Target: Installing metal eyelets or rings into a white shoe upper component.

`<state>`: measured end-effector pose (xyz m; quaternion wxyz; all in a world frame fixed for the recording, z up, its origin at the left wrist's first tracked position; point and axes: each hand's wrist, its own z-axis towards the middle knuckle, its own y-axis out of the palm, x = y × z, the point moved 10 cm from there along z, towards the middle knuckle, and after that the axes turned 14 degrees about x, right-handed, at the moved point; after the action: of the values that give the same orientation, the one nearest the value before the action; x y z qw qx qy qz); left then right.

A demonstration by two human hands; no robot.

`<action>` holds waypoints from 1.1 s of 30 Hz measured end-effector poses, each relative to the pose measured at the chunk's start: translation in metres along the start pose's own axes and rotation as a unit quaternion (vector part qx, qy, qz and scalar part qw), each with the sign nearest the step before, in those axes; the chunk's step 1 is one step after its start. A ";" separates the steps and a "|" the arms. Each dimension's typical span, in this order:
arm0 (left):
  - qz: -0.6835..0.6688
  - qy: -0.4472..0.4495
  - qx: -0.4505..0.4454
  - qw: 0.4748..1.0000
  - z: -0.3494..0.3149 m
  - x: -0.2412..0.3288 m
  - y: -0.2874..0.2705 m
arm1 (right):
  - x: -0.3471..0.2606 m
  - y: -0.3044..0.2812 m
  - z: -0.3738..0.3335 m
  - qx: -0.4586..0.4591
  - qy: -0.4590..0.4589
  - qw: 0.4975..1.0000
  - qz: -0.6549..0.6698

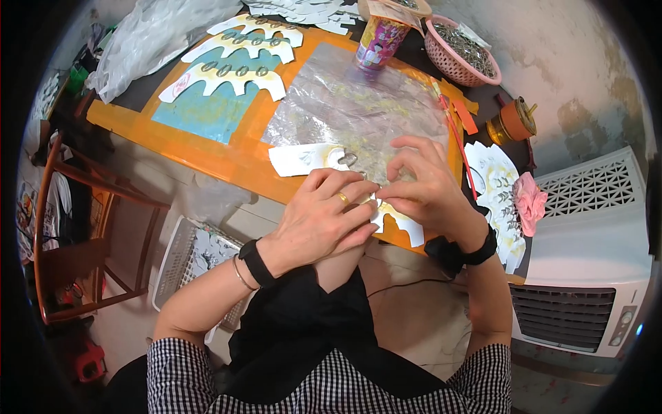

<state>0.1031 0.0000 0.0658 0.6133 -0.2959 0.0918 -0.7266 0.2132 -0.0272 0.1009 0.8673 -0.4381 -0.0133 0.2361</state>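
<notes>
A white scalloped card (300,159) lies across the near edge of the table. On it is a dark metal oval piece (348,160). My left hand (324,217), with a gold ring on one finger, rests over the card's middle, its fingers bent and gripping the card. My right hand (424,183) meets it just to the right. Its thumb and forefinger are pinched close to the left fingertips, and whatever they hold is too small to make out. Similar cards (258,79) with rows of metal ovals lie at the far left of the table.
A purple cup (380,43) stands at the back beside a pink basket (455,65) of metal pieces. To the right are an orange-topped jar (510,122), a thin red stick (458,131), more cards (493,193), a pink cloth (529,205) and a white air cooler (586,255). A wooden chair (103,234) stands left.
</notes>
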 end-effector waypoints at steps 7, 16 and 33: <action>0.004 0.004 0.012 1.000 -0.001 0.001 0.000 | -0.012 0.007 0.003 -0.018 -0.055 0.998 -0.018; 0.003 0.012 -0.014 1.000 -0.003 -0.001 0.004 | -0.034 -0.002 -0.012 -0.049 -0.133 0.984 -0.107; 0.004 0.011 -0.016 1.000 -0.004 -0.002 0.005 | -0.037 0.001 -0.013 -0.074 -0.149 0.979 -0.115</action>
<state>0.1049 0.0001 0.0591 0.6102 -0.2967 0.1112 -0.7261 0.1832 -0.0517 0.0991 0.8424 -0.4562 -0.2096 0.1955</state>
